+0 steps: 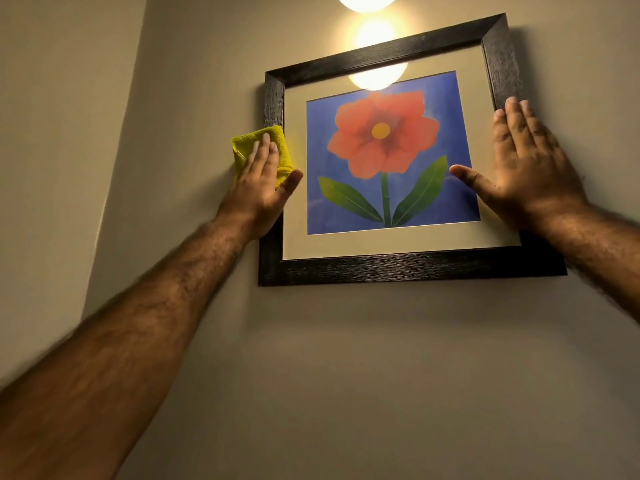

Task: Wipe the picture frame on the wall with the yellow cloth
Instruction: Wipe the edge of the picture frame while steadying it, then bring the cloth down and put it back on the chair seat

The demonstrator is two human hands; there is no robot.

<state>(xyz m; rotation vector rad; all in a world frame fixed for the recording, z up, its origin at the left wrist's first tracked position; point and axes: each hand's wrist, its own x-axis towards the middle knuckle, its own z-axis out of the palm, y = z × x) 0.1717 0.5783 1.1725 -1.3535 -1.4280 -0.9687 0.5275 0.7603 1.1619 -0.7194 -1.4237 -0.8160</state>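
Observation:
A dark wooden picture frame [408, 268] hangs on the wall, holding a red flower print on blue under glass. My left hand [263, 188] presses a folded yellow cloth [258, 138] flat against the frame's left side bar, fingers pointing up. The cloth covers part of that bar and spills onto the wall. My right hand [530, 168] lies flat and spread on the frame's right side bar, thumb reaching over the glass. It holds nothing.
A lit wall lamp [367, 1] glows above the frame and reflects in the glass. A wall corner [117, 133] runs down at the left. Bare beige wall [381, 375] stretches below the frame.

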